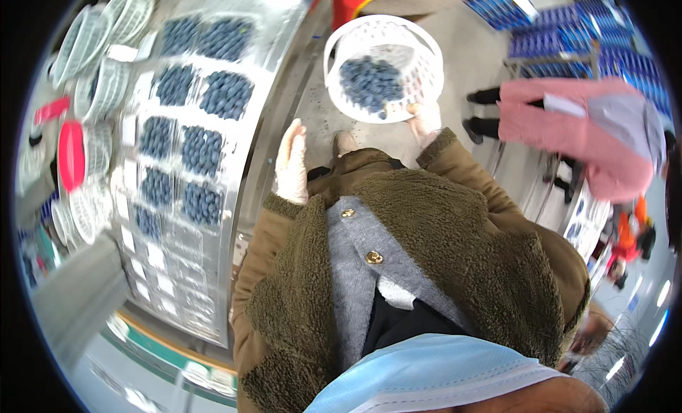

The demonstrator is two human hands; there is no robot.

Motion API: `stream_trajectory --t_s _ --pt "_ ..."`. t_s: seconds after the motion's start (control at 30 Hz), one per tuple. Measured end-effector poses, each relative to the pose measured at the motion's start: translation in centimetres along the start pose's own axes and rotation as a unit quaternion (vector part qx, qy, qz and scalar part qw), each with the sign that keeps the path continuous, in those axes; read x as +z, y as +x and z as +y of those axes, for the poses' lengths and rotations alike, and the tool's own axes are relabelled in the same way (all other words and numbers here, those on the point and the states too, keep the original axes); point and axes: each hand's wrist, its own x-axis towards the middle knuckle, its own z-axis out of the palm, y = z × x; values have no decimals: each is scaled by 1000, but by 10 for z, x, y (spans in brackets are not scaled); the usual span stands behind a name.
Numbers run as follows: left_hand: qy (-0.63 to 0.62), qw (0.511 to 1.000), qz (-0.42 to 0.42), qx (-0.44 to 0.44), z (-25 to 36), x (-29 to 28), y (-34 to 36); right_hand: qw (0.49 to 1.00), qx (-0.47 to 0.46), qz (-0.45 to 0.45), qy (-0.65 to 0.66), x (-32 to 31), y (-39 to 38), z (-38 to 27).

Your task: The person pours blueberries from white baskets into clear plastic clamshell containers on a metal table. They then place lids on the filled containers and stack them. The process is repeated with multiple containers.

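Observation:
A white perforated plastic basket point(419, 75) with a pile of dark blue berries point(371, 83), which look like blueberries, is held out in front of me. My right hand point(425, 120), in a pale thin glove, grips its near right rim. My left hand point(291, 164), gloved the same way, is raised with fingers stretched out and holds nothing. It hovers beside the right edge of a metal table point(266, 40), apart from the basket. On that table, clear plastic punnets filled with berries point(202, 150) stand in two rows. Nearer punnets point(181, 271) look unfilled.
White baskets point(106, 86) line the table's far left side, with a red oval item point(71, 156) among them. Stacked blue crates point(568, 33) stand at the upper right. A person in pink point(561, 121) is to the right; red clothing point(352, 4) shows beyond the basket.

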Motion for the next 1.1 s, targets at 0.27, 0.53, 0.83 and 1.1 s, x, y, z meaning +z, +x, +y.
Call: stream_trajectory --t_s 0.27,0.53,0.83,1.1 --pt "-102 989 65 85 22 -18 -49 985 -67 -152 -55 73 1 -40" --pt "-129 897 353 234 57 -111 -101 888 -130 -438 -43 258 -43 -14" --pt "-236 797 477 285 35 -250 -124 781 -185 -591 -78 389 -130 157" --pt "-248 821 440 267 12 -266 -116 794 -75 -603 -33 409 -154 202"
